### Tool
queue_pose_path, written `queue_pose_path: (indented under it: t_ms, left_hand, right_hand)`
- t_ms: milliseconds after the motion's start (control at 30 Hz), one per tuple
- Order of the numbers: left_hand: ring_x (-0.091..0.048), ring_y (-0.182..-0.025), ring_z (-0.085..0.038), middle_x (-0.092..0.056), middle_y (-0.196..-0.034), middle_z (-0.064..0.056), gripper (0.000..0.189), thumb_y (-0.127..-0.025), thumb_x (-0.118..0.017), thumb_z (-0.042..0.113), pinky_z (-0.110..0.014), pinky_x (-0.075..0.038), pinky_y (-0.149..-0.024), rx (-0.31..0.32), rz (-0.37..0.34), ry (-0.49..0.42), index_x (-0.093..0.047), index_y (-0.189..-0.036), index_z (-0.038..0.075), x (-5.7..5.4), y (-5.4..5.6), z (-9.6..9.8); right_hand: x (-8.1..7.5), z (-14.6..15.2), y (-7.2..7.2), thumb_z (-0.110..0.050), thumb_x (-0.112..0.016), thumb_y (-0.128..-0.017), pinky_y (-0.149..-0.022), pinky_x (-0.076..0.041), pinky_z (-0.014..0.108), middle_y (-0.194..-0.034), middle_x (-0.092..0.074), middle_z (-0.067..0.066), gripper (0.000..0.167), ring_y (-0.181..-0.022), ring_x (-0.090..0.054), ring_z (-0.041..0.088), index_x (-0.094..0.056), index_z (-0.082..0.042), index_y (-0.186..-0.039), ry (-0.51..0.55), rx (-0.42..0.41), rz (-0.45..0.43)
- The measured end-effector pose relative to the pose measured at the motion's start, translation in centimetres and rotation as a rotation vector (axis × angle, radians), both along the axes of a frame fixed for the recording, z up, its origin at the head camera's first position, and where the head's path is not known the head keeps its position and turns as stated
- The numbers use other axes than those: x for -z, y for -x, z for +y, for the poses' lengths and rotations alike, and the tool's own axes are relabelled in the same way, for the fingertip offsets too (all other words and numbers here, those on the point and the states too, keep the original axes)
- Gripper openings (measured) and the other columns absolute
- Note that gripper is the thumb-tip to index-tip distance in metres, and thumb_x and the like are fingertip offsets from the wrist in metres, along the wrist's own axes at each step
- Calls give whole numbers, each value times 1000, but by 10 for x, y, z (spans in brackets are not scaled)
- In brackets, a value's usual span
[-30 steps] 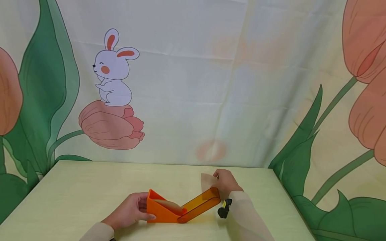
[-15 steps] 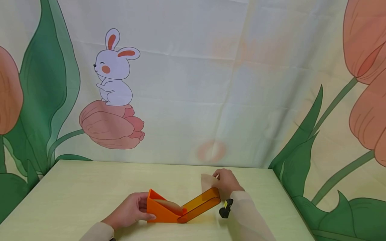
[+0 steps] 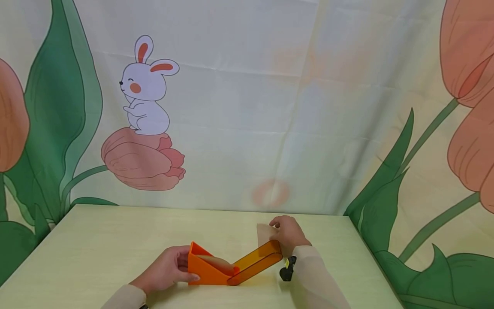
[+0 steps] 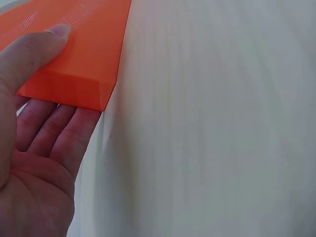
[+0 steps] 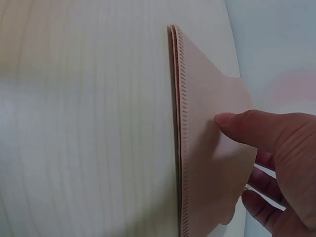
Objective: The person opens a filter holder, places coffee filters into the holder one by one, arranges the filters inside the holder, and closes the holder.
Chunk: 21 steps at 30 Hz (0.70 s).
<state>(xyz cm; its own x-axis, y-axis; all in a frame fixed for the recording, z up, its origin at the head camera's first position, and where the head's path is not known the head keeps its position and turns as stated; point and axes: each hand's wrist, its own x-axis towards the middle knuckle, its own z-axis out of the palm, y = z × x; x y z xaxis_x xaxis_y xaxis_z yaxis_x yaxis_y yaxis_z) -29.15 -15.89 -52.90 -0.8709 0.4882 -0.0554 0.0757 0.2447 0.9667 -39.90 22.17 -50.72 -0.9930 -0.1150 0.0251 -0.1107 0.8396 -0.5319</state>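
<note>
Tan paper [image 5: 202,143] still in right hand [image 3: 288,234]

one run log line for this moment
left hand: grips orange box | right hand: pinches brown paper | amber lid: open | inside box: brown sheet

Left wrist view crops orange holder [image 4: 91,54]. Right wrist view: tan paper [image 5: 205,143] cut off below, partly hiding right grip [image 5: 291,153].

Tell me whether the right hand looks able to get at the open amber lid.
Probably yes: the amber lid slants up close to the right hand, nothing visible between them. That hand's grip is on the brown coffee filters, though, so may need freeing first.
</note>
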Motion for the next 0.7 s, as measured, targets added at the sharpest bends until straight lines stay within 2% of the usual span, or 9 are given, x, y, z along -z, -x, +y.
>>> queue_pose_path:
  t_ms: [100,233,433,600,700]
  left_hand:
    - [-71,-105,-23,-74,-122,-5,56,-80,-88,23,-30,-61,-92,2,11,3,-66,-130,12,0,0,0]
    - [-71,-105,-23,-74,-122,-5,55,-80,-88,23,-29,-61,-92,3,15,4,-66,-130,12,0,-1,0]
    - [-71,-105,-23,-74,-122,-5,54,-81,-88,23,-29,-61,-92,5,7,-9,-66,-130,12,0,-2,1]
    - [-71,-105,-23,-74,-123,-5,55,-81,-88,23,-30,-61,-92,3,10,-7,-67,-130,13,0,-2,0]
    - [-72,-105,-23,-74,-123,-5,54,-80,-88,22,-29,-61,-92,2,10,-10,-67,-129,13,0,-1,0]
  right_hand:
    - [-1,0,0,-11,-87,-80,-90,-60,45,-108,-70,10,31,-94,-63,26,-75,-12,-108,-9,0,5]
    - [1,1,2,-9,-86,-81,-81,-62,40,-96,-69,7,27,-84,-62,23,-70,-12,-103,4,-20,1]
    - [0,5,4,-5,-81,-81,-75,-59,35,-89,-65,5,20,-82,-59,23,-69,-14,-95,89,-9,-62]
    - [-12,11,5,-15,-78,-82,-74,-55,33,-81,-69,-1,5,-82,-60,22,-75,-18,-81,62,-2,-106]
    - [-23,14,2,-21,-78,-83,-71,-52,34,-78,-71,-1,7,-81,-60,22,-75,-19,-77,55,-24,-149]
